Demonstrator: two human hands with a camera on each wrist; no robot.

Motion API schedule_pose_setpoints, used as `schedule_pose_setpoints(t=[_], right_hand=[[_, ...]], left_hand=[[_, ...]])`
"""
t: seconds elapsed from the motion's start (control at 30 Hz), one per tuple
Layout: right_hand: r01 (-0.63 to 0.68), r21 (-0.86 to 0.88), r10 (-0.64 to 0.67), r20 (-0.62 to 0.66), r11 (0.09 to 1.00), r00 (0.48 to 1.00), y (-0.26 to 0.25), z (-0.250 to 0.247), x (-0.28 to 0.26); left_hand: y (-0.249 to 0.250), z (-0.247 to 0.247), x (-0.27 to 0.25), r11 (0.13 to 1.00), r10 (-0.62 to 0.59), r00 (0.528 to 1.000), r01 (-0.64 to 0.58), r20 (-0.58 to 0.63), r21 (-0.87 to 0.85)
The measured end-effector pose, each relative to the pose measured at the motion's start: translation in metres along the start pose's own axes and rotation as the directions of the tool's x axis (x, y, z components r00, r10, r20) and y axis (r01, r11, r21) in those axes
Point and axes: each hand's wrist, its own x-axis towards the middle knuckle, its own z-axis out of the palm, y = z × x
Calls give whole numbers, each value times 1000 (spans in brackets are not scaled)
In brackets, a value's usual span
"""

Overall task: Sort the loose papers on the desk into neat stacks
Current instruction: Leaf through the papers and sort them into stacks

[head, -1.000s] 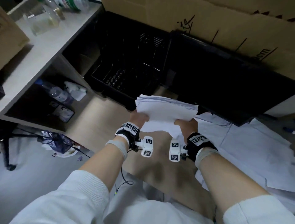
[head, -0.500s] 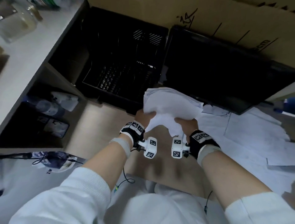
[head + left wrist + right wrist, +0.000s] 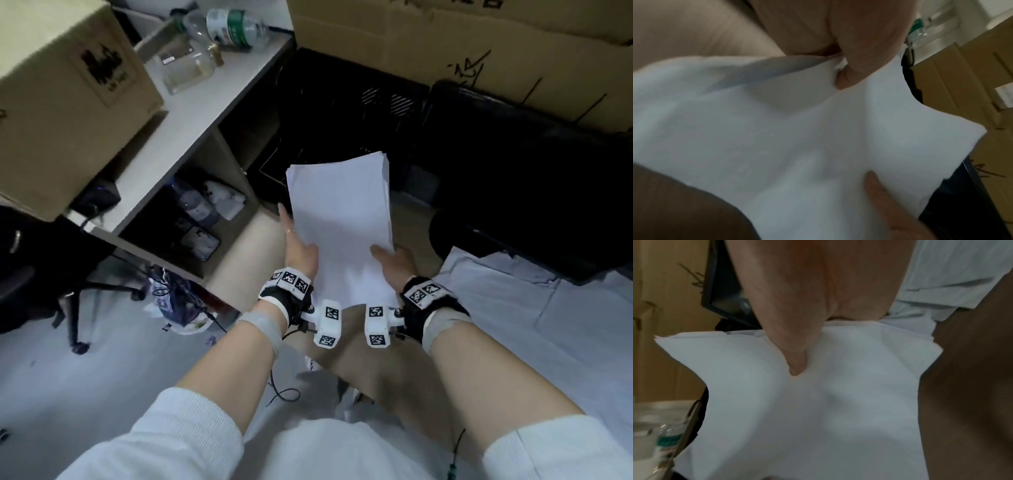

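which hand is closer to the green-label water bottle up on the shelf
Left. The left hand grips the paper stack's left edge, on the side below the bottle. The right hand holds the stack's right edge, farther across.

Dim, soft-blurred, wide-angle edge distortion

Storeroom office: cardboard boxes (image 3: pixel 479 51), shelved desk (image 3: pixel 191 113)

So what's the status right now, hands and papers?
Both hands gripping one paper stack: left hand at its left edge, right hand at its right. Stack squared, held above the desk. More loose sheets to the right.
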Motion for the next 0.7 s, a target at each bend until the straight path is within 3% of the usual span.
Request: schedule_pose_setpoints(t=[0.1,0.17,0.27,0.4,0.53,0.7], right_hand=[[74,-14,-74,44,997,996,-16,18,-11],[129,-26,-127,72,991,989,-27,29,-21],[184,-31,-177,157,982,971,-36,43,-29],[206,62,-216,273,976,938,-49,70,-44],[187,66,-198,416,980,888,-57,102,-53],[240,-5,-219,394,971,893,-65,136,-55]], left_hand=[[-2,-21,-5,989,80,996,-74,-37,130],[-2,-32,-6,986,65,996,-73,53,152],[2,-45,-7,996,-74,968,59,240,71],[1,-54,-2,947,-250,928,294,275,-132],[-9,-75,15,978,-193,945,209,265,-30],[-27,-118,42,978,-181,932,203,315,-39]])
